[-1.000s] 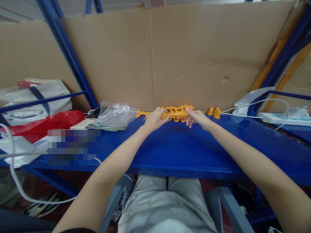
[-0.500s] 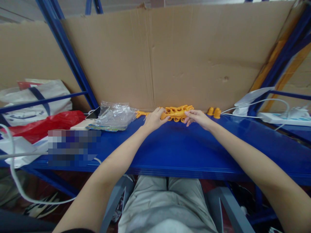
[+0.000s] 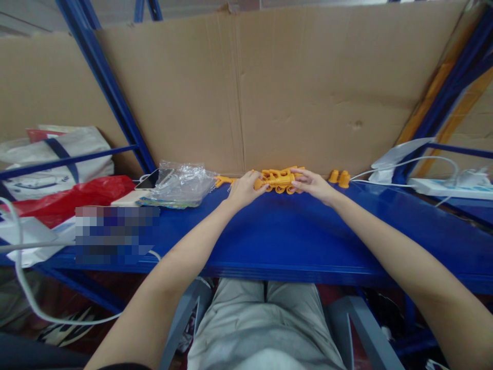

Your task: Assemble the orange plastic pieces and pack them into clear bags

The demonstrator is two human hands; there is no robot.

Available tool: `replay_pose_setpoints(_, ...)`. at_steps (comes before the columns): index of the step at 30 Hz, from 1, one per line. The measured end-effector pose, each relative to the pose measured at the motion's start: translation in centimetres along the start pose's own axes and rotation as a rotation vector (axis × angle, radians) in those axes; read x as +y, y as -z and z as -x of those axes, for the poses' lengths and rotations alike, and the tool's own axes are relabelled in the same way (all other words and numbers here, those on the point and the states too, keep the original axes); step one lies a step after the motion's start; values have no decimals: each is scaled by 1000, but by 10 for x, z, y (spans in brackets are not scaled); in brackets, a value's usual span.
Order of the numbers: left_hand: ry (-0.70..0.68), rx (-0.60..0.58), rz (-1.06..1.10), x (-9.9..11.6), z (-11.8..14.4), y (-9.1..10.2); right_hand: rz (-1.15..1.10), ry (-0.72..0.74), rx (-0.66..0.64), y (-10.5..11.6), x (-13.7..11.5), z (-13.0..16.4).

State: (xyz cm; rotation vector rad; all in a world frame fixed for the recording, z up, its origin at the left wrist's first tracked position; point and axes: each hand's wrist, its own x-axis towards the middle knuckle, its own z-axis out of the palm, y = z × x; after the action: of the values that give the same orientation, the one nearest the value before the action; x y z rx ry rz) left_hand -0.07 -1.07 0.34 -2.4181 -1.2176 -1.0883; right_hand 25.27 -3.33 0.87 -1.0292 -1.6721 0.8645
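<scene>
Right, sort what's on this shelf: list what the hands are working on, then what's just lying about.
In hand:
- orange toy, gripped by left hand and right hand

Lying about:
- two orange cones
- clear plastic bag
- phone
- red bag
- white power strip

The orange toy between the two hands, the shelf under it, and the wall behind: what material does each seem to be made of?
The orange toy, gripped by the left hand and right hand, looks like moulded plastic: one uniform colour, rounded wheel-like shapes, slight sheen. The shelf seems painted metal: smooth glossy blue, thin straight edge. The back panel is corrugated cardboard: matt brown, creased and dented.
</scene>
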Motion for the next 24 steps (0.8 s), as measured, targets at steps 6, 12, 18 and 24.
replay_pose_setpoints(6,6,-8,7,0,0,0,-9,50,25,1,10,-5)
replay_pose_setpoints(12,5,2,18,0,1,-1,-33,40,75,-2,6,-3)
replay_pose_setpoints(18,-1,20,34,1,2,0,-50,22,98,-4,0,1)
replay_pose_setpoints(24,-14,44,44,0,1,1,-47,1,87,-5,-2,1)
